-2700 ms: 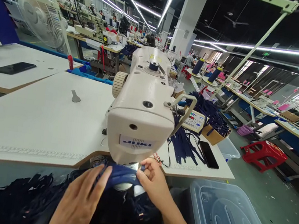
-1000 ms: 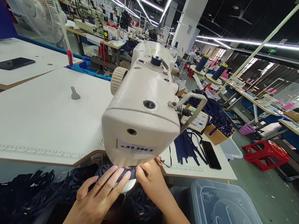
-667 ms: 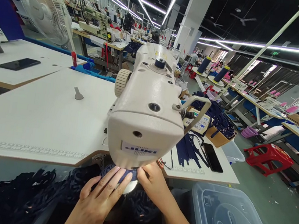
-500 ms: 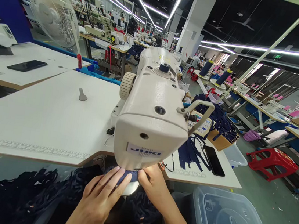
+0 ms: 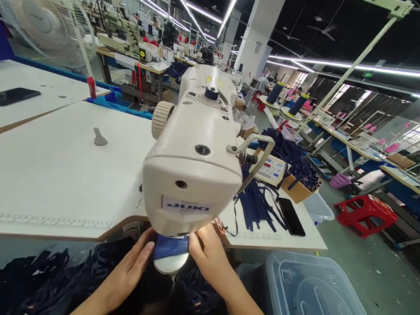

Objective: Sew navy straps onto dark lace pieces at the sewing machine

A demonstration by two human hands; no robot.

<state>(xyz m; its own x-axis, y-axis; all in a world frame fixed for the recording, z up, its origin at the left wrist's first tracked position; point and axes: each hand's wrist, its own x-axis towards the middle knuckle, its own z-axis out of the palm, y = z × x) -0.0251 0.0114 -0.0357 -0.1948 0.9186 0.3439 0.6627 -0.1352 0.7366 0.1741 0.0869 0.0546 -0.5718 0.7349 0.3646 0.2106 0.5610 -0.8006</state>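
Note:
A navy fabric band (image 5: 171, 247) lies over the rounded metal end of the sewing machine's bed, beneath the head of the white sewing machine (image 5: 194, 176). At the band's right edge, my right hand (image 5: 209, 251) pinches the fabric between thumb and fingers. My left hand (image 5: 131, 264) is at the left edge, thumb toward me and fingers curled round the far side of the fabric; the fingertips are partly hidden. The machine head covers the needle area. Heaps of dark navy straps (image 5: 32, 278) lie below the table on the left.
On the white tabletop (image 5: 55, 172) are a small grey metal piece (image 5: 99, 137), navy strips (image 5: 256, 205) and a black phone (image 5: 291, 217). A clear plastic bin (image 5: 315, 297) stands at lower right. A red stool (image 5: 365, 215) is farther right.
My left hand has drawn back from on top of the band to its left edge, uncovering more fabric. My right hand keeps its pinch. The camera view has shifted slightly.

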